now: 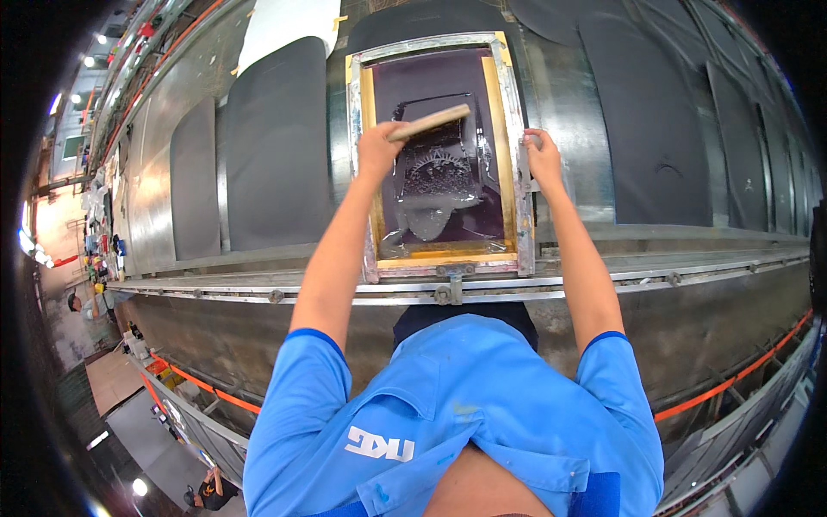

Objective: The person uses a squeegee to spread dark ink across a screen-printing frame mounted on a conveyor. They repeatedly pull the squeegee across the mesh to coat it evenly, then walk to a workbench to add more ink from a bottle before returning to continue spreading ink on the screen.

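My left hand (379, 150) is closed around one end of a squeegee with a pale wooden handle (438, 119). The squeegee lies slantwise above a dark purple printing screen (422, 74). Glossy, clear-looking ink (428, 218) is smeared and pooled on the mesh, around an arched pattern. Yellowish tape lines the inside of the screen's metal frame (428, 43). At the frame's right side, my right hand (543, 158) has its thumb and fingers pinched on the edge. Beneath the screen, a dark sheet (428, 21) sticks out past the far end.
Dark flat pieces (277, 151) lie along the metal table (564, 159) on both sides, one large piece (648, 129) to the right. A white sheet (291, 30) is taped at the back. A metal rail (215, 294) with clamps runs along the near edge. Two people are far left.
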A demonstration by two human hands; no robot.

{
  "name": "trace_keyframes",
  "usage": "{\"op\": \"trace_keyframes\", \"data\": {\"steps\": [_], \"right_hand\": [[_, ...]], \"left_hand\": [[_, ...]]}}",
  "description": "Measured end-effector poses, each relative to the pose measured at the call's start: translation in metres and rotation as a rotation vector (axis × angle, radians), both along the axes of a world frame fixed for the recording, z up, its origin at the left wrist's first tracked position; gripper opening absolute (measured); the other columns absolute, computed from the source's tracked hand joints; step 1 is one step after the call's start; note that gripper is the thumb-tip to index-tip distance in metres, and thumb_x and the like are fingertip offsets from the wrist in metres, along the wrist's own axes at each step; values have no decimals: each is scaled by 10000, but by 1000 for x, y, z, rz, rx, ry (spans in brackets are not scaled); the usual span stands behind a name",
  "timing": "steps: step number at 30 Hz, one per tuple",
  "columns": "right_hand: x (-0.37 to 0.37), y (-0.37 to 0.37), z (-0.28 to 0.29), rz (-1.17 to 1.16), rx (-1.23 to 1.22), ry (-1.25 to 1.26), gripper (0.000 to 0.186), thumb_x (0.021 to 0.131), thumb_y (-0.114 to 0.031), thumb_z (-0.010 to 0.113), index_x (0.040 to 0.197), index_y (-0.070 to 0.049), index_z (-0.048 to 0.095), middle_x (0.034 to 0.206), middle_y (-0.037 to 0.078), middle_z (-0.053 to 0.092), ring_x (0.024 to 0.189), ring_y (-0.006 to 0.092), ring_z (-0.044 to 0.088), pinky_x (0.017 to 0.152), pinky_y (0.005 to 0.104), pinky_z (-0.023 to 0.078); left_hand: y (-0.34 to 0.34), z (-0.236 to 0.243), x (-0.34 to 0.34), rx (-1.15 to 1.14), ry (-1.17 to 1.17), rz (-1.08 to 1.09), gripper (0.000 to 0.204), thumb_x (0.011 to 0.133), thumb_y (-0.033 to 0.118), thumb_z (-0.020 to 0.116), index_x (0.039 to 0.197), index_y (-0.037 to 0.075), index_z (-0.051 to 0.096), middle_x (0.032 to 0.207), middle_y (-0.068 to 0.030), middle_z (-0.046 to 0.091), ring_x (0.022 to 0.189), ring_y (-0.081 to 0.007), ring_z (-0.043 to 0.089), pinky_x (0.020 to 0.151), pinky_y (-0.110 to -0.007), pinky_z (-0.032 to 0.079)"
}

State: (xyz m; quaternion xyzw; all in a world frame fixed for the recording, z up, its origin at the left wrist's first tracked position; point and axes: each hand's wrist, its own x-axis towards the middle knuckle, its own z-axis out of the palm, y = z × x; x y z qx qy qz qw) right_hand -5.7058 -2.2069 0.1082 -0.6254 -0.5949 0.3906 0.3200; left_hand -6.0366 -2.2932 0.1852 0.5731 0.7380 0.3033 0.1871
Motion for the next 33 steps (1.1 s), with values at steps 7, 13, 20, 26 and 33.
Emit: {"op": "trace_keyframes", "data": {"steps": [7, 13, 20, 26, 33], "right_hand": [[-19, -9, 35, -96, 164, 23, 224, 931, -279, 648, 1052, -106, 722, 901, 151, 723, 824, 272, 672, 789, 378, 500], [-94, -50, 80, -65, 127, 70, 230, 971, -289, 614, 1072, -102, 702, 827, 97, 684, 730, 180, 610, 739, 332, 483], [-275, -123, 59, -18, 164, 148, 237, 982, -279, 602, 1080, -78, 681, 805, 99, 665, 730, 183, 602, 731, 345, 482], [-375, -162, 38, -23, 106, 144, 221, 978, -258, 601, 1093, -83, 674, 747, 101, 643, 684, 186, 587, 705, 351, 474], [-414, -173, 38, -42, 53, 3, 222, 980, -257, 592, 1106, -92, 672, 761, 150, 642, 703, 240, 612, 718, 377, 480]], "left_hand": [[-147, -21, 53, 178, 61, -178, 634, 621, -168, 649, 1186, 113, 706, 1268, -101, 663, 1222, -307, 594, 1075, -396, 465], [-249, 8, 17, 83, 85, -260, 649, 633, -114, 683, 1247, 94, 650, 1332, -80, 605, 1273, -298, 541, 1074, -404, 457], [-315, 30, -152, -6, 129, -202, 633, 644, -78, 706, 1248, 103, 645, 1255, -94, 630, 1161, -308, 589, 989, -405, 492], [-315, 36, -295, -236, -176, -174, 365, 726, 45, 779, 1088, 73, 734, 1013, -142, 728, 948, -356, 679, 861, -408, 534], [-242, 8, -383, -834, -234, -550, 433, 705, 113, 849, 1105, 14, 717, 930, -105, 746, 890, -196, 703, 795, -334, 551]]}}
